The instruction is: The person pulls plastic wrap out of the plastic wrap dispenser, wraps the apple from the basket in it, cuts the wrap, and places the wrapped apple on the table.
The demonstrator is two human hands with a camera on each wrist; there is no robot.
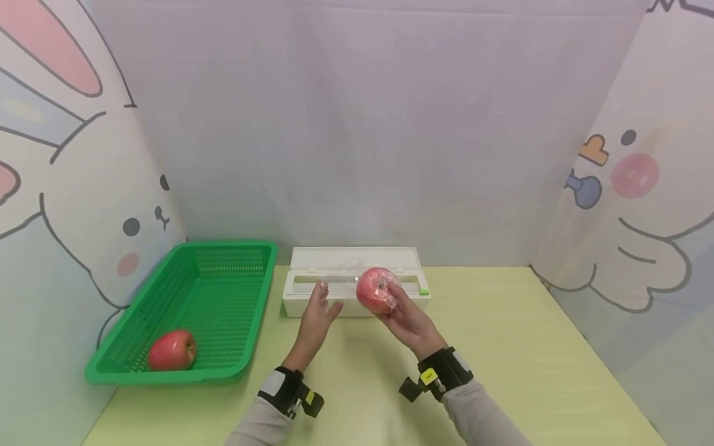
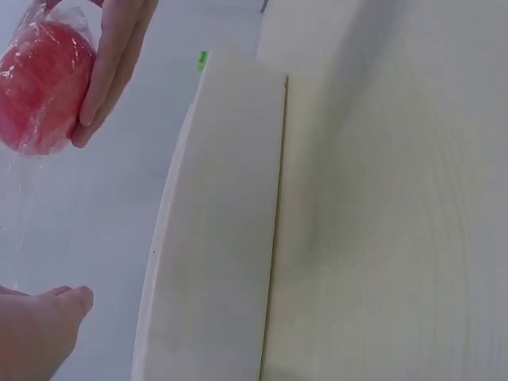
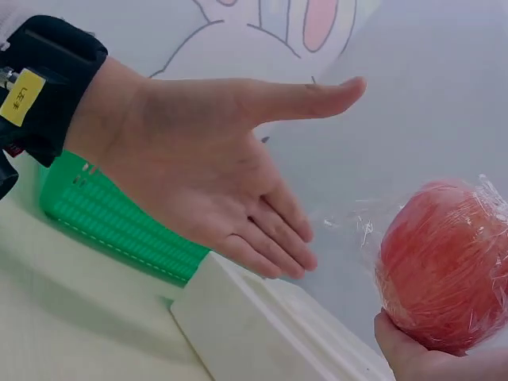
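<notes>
My right hand (image 1: 411,323) holds an apple (image 1: 375,290) wrapped in clear cling film, raised in front of a white cling film box (image 1: 357,306). Wrinkled film covers the red skin in the right wrist view, where the thumb shows under the apple (image 3: 444,270). A loose tail of film (image 3: 353,222) trails from it toward my left hand (image 3: 214,159). That hand is apart from the apple, its fingers straight and the thumb spread away from them. Film also hangs below the apple (image 2: 48,87) in the left wrist view.
A green plastic basket (image 1: 259,303) stands at the left with one red apple (image 1: 173,350) in its near corner. The box's lid (image 1: 357,257) is raised at the back, and a small green piece (image 1: 424,292) sits at its right end. Printed curtains (image 1: 368,124) enclose the pale yellow table (image 1: 502,347).
</notes>
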